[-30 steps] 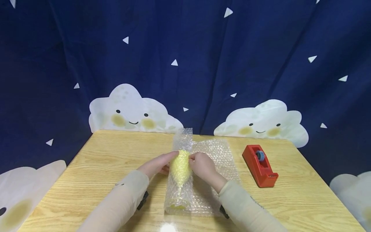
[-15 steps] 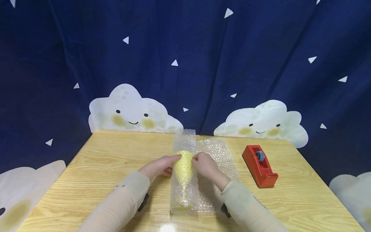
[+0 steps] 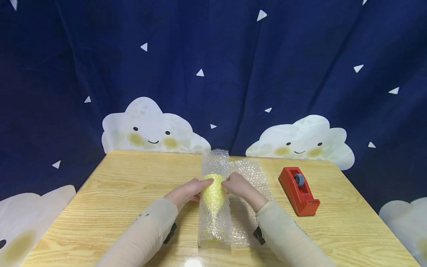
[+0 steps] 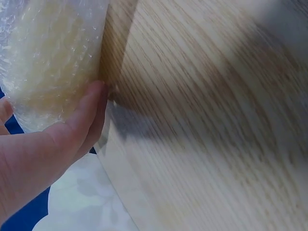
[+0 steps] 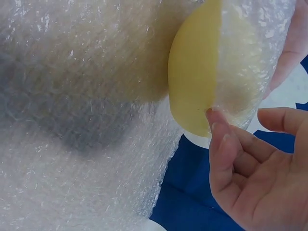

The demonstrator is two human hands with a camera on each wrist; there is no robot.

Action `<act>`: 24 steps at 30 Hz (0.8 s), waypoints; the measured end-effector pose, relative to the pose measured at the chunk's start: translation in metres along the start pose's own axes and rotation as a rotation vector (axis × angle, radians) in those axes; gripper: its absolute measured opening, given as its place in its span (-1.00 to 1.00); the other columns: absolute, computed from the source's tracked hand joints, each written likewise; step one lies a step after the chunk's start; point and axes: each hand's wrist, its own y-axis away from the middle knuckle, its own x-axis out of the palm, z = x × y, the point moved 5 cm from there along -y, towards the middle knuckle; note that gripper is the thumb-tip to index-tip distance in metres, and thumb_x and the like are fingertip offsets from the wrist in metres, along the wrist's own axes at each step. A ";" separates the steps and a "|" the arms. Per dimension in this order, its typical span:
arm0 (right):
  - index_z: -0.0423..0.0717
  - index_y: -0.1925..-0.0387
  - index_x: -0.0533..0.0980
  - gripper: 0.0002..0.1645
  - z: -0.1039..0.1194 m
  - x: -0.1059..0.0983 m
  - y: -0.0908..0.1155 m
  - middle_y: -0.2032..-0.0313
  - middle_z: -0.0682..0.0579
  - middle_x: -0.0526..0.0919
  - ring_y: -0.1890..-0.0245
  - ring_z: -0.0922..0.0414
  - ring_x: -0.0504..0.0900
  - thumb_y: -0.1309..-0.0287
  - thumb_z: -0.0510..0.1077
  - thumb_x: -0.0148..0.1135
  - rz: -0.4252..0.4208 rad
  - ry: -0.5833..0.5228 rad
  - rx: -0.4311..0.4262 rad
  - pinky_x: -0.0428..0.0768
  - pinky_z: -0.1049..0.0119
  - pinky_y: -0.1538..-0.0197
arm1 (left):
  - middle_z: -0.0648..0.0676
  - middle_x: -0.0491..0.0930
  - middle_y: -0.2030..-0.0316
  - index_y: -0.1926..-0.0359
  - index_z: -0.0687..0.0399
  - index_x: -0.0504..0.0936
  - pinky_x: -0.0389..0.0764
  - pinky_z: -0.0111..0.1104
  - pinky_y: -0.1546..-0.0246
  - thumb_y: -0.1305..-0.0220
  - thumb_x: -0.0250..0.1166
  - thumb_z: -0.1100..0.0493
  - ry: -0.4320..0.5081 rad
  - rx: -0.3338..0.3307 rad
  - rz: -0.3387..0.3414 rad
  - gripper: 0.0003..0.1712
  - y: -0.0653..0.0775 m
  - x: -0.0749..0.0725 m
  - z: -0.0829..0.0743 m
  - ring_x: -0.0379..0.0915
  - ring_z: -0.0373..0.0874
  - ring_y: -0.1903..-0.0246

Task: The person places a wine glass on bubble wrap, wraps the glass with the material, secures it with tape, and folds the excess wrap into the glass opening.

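A yellow stemmed glass (image 3: 213, 196) lies on its side under a layer of bubble wrap (image 3: 215, 163), its bowl pointing away from me and its foot towards me. My left hand (image 3: 188, 191) holds the wrapped bowl from the left, thumb on top and fingers along the side. On the right, my right hand (image 3: 238, 185) has its curled fingertips at the edge of the folded-over wrap, beside the bowl. In the right wrist view the bare yellow bowl (image 5: 190, 82) shows past that edge, with the thumb near the wrap's outer side.
More bubble wrap (image 3: 248, 174) lies flat on the wooden table (image 3: 140, 170), right of the glass and partly under my right forearm. Further right stands a red tape dispenser (image 3: 300, 191) with a blue roll. A dark blue curtain (image 3: 180, 55) hangs behind the table.
The wrapped glass has shifted a little to the right, and both hands have moved with it. The tape dispenser has stayed put.
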 end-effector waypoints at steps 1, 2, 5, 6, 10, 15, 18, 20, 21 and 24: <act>-0.07 0.89 0.34 -0.64 0.000 0.000 0.000 0.87 0.20 0.17 0.79 0.27 0.04 0.06 -0.21 0.00 0.001 -0.004 0.003 0.09 0.46 0.67 | 0.47 0.16 -0.19 -0.33 0.62 -0.32 0.58 -0.12 0.05 -0.30 0.08 -0.08 0.013 0.002 -0.001 0.05 0.000 0.000 0.000 0.51 0.08 0.15; -0.06 0.89 0.32 -0.64 -0.001 0.000 0.000 0.87 0.20 0.18 0.79 0.28 0.04 0.06 -0.21 0.00 0.002 -0.009 0.005 0.09 0.46 0.68 | 0.49 0.13 -0.21 -0.33 0.62 -0.32 0.58 -0.12 0.05 -0.30 0.09 -0.08 0.016 0.003 -0.002 0.06 0.000 0.000 0.000 0.51 0.08 0.14; -0.05 0.91 0.27 -0.61 -0.003 0.001 0.001 0.87 0.19 0.21 0.79 0.28 0.05 0.04 -0.21 -0.01 0.014 -0.027 0.014 0.09 0.46 0.68 | 0.51 0.06 -0.27 -0.33 0.62 -0.30 0.58 -0.12 0.05 -0.28 0.11 -0.07 0.015 0.006 -0.008 0.06 0.001 0.001 -0.001 0.49 0.11 0.09; -0.06 0.90 0.28 -0.61 -0.003 0.001 0.001 0.86 0.18 0.23 0.79 0.27 0.07 0.03 -0.21 -0.01 0.014 -0.031 0.013 0.10 0.46 0.68 | 0.51 0.05 -0.27 -0.33 0.62 -0.26 0.59 -0.12 0.05 -0.27 0.12 -0.06 0.010 0.008 -0.008 0.05 0.001 0.002 -0.002 0.49 0.12 0.08; -0.17 0.83 0.41 -0.56 -0.004 0.002 0.002 0.81 0.09 0.37 0.77 0.25 0.16 -0.11 -0.11 0.02 0.017 -0.042 0.022 0.19 0.45 0.64 | 0.50 0.10 -0.25 -0.32 0.63 -0.17 0.59 -0.14 0.06 -0.26 0.13 -0.09 -0.011 0.016 -0.022 0.03 0.001 0.002 -0.002 0.51 0.11 0.09; -0.30 0.63 0.53 -0.39 -0.003 0.002 0.001 0.66 -0.12 0.59 0.72 0.19 0.33 -0.26 0.14 0.01 0.003 -0.047 0.039 0.36 0.40 0.56 | 0.47 0.21 -0.19 -0.31 0.59 -0.04 0.56 -0.13 0.02 -0.30 0.04 -0.15 -0.007 0.033 -0.032 -0.05 0.002 0.002 0.001 0.51 0.05 0.14; -0.30 0.57 0.53 -0.37 -0.004 0.002 0.000 0.59 -0.17 0.64 0.67 0.12 0.45 -0.26 0.18 -0.01 -0.011 -0.059 0.046 0.41 0.38 0.54 | 0.32 0.43 0.06 -0.19 0.47 0.28 0.58 -0.18 0.10 -0.36 -0.11 -0.10 0.011 0.045 -0.028 -0.31 0.001 0.001 0.003 0.46 -0.05 0.26; -0.29 0.56 0.53 -0.38 -0.004 0.003 0.000 0.58 -0.17 0.64 0.62 0.06 0.51 -0.26 0.18 -0.02 -0.017 -0.065 0.048 0.42 0.38 0.54 | 0.18 0.48 0.28 -0.04 0.38 0.43 0.57 -0.23 0.17 -0.37 -0.17 -0.05 0.025 0.046 -0.024 -0.42 0.000 0.001 0.004 0.41 -0.10 0.35; -0.28 0.56 0.53 -0.38 -0.004 0.003 0.000 0.59 -0.17 0.64 0.61 0.04 0.53 -0.27 0.18 -0.03 -0.019 -0.065 0.047 0.43 0.38 0.55 | 0.14 0.47 0.35 -0.02 0.36 0.45 0.56 -0.24 0.19 -0.37 -0.18 -0.03 0.028 0.044 -0.021 -0.45 0.000 0.000 0.004 0.39 -0.11 0.38; -0.29 0.58 0.53 -0.37 -0.005 0.003 0.000 0.63 -0.15 0.63 0.63 0.06 0.51 -0.26 0.18 -0.02 -0.019 -0.070 0.046 0.41 0.39 0.56 | 0.07 0.46 0.42 -0.01 0.35 0.46 0.56 -0.25 0.18 -0.37 -0.13 -0.02 0.035 0.034 -0.009 -0.48 -0.001 -0.002 0.006 0.40 -0.13 0.40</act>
